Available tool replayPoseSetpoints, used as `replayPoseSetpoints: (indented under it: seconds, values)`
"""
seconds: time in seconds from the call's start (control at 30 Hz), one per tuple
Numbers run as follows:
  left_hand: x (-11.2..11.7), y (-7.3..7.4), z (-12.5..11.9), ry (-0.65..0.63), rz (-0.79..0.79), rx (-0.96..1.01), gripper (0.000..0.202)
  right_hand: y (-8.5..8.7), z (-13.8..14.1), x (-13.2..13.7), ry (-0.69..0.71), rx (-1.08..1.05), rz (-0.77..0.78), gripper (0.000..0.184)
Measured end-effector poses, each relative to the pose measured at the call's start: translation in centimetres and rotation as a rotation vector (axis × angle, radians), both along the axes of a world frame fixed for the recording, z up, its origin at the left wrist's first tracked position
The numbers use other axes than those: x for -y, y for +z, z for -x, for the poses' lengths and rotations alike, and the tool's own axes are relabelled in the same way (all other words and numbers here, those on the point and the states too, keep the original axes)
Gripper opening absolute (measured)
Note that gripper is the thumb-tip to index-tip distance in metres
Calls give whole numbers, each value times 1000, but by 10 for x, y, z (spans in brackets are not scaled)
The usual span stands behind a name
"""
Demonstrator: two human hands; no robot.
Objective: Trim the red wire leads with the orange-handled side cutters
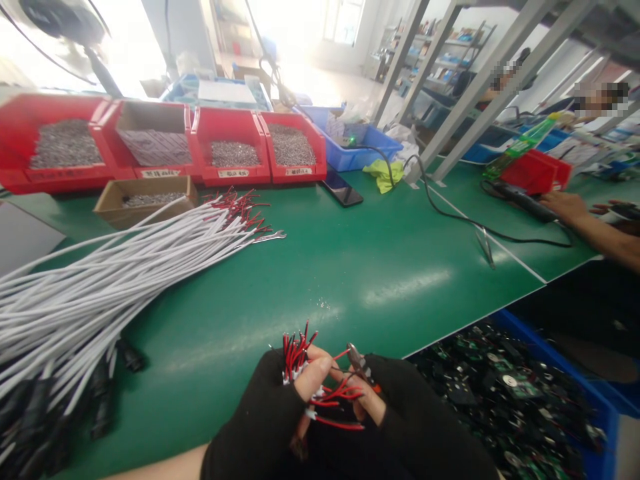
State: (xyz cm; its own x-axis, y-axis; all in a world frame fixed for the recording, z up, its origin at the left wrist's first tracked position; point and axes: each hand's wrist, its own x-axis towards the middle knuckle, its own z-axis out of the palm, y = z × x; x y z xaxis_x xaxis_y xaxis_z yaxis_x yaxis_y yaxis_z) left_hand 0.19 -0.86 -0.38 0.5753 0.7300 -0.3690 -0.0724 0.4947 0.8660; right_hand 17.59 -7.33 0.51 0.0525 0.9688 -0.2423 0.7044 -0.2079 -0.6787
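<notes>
Low at the table's near edge, my left hand (287,393), in a black fingerless glove, is closed round a bunch of short red and black wires (299,348) with white connectors. Several wire ends point up past the thumb; others stick out to the right. My right hand (383,400), gloved the same way, grips small cutting pliers (361,365). The pliers' jaws are at the end of one red wire, between the two hands. Whether the jaws are closed on it I cannot tell. Tiny clippings (323,304) lie on the green table beyond my hands.
White cables (135,267) with black plugs cover the left side, a wrench (270,237) by their red ends. Red bins (233,175) of metal parts line the back, near a phone (343,189). A blue crate (607,427) of circuit boards sits lower right. A co-worker's hand (565,208) is at right.
</notes>
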Motion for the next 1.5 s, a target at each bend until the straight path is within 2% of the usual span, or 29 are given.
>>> replayPoseSetpoints:
  seconds: [0.2, 0.4, 0.87, 1.03, 1.13, 1.27, 1.37, 1.43, 1.5]
  values:
    - [2, -3, 0, 0, 3, -127, 42, -1, 1, 3, -10, -22, -83, 37]
    - [0, 1, -2, 32, 22, -52, 38, -2, 3, 3, 9, -17, -185, 35]
    - [0, 1, -2, 31, 124, 116, 27, -3, 3, 0, -7, 0, -171, 37]
    - [0, -3, 0, 12, 61, -1, 36, 0, 6, -2, 11, -107, -120, 39]
    - [0, -5, 1, -7, 11, -99, 40, -1, 6, -2, 22, -76, -89, 43]
    - [0, 0, 1, 2, 46, -27, 38, 0, 6, -3, -11, -85, -78, 45]
    - [0, 4, -1, 8, 42, -34, 38, 4, 7, -7, 47, -176, -38, 42]
    - [0, 5, -2, 11, 63, -3, 38, 3, 6, -7, 66, -161, -65, 40]
    - [1, 4, -2, 27, 80, 7, 38, 1, 3, -7, 25, -117, -102, 38]
